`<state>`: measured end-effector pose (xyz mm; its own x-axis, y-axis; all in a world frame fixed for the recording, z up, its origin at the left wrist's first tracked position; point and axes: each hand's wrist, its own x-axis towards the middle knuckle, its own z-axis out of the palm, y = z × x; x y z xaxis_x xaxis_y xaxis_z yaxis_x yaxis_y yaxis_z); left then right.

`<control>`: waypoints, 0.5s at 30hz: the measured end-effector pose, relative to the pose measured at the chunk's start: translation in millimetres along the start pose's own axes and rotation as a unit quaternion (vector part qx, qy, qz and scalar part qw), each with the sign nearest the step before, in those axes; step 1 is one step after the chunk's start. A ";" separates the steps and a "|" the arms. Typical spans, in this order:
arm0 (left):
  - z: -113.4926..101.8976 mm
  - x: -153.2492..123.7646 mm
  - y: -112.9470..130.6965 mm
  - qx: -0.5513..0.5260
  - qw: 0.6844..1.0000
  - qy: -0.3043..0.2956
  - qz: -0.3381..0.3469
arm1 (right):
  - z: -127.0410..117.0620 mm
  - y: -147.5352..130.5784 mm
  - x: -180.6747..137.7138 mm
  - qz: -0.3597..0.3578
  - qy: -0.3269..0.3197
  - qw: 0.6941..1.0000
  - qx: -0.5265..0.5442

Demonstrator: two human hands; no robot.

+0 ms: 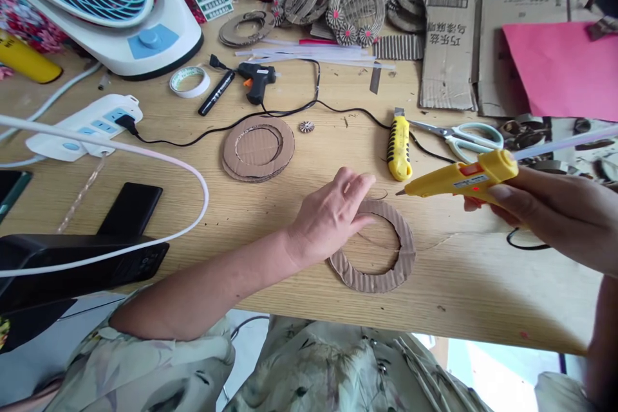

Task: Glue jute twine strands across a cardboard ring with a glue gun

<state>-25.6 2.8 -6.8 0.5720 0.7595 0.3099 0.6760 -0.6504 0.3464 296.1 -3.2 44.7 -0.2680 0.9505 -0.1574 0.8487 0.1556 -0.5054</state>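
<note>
A corrugated cardboard ring (407,251) lies flat on the table in front of me. Over its upper left edge is my left hand (328,215), thumb and forefinger apart with nothing visible between them; whether it touches the ring I cannot tell. My right hand (545,209) grips a yellow hot glue gun (454,177), whose nozzle points left, just above the ring's upper right side. A clear glue stick (570,143) sticks out of its back. One thin strand crosses the ring and trails right across the table.
Beyond the ring lie a yellow utility knife (399,148), scissors (470,138), a cardboard disc with a ring (232,151) and a small striped rosette (306,127). A black glue gun (258,80) trails its cord to a power strip (87,125). A fan (159,45) stands back left.
</note>
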 end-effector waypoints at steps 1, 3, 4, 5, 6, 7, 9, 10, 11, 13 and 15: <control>0.6 -0.3 -1.1 -0.033 0.999 0.009 -0.004 | 1.9 2.2 -0.7 0.007 0.005 1.000 0.011; 1.8 -0.3 -4.6 -0.099 0.994 0.022 -0.028 | 6.3 3.1 -1.0 0.010 0.015 0.999 0.034; 2.4 0.1 -7.0 -0.128 0.990 0.025 -0.044 | 8.4 2.3 -0.9 0.008 0.018 0.999 0.047; 3.0 0.7 -9.6 -0.154 0.986 0.025 -0.056 | 10.0 1.2 -0.7 0.007 0.022 0.998 0.056; 3.5 1.4 -12.4 -0.173 0.983 0.023 -0.063 | 11.1 -0.1 -0.5 0.009 0.028 0.997 0.065; 4.0 2.2 -15.0 -0.188 0.980 0.019 -0.063 | 11.6 -1.3 -0.4 0.012 0.035 0.997 0.070; 5.2 3.7 -18.9 -0.198 0.979 0.008 -0.049 | 11.1 -3.1 -0.5 0.018 0.056 0.996 0.074; 6.0 4.2 -19.9 -0.192 0.981 0.003 -0.038 | 10.4 -3.6 -0.8 0.019 0.067 0.995 0.073; 6.8 4.7 -20.3 -0.181 0.983 0.003 -0.026 | 9.8 -3.9 -1.1 0.018 0.077 0.994 0.073; 8.5 5.2 -18.9 -0.150 0.989 0.011 0.007 | 9.2 -3.6 -1.9 0.014 0.090 0.993 0.076; 10.2 5.2 -15.6 -0.127 0.991 0.013 0.050 | 9.5 -2.6 -2.8 0.011 0.088 0.992 0.087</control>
<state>-28.4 17.1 -19.6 0.6152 0.6933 0.3754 0.4760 -0.7062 0.5242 290.3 -8.8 38.4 -0.1530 0.9878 -0.0274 0.7573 0.0994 -0.6455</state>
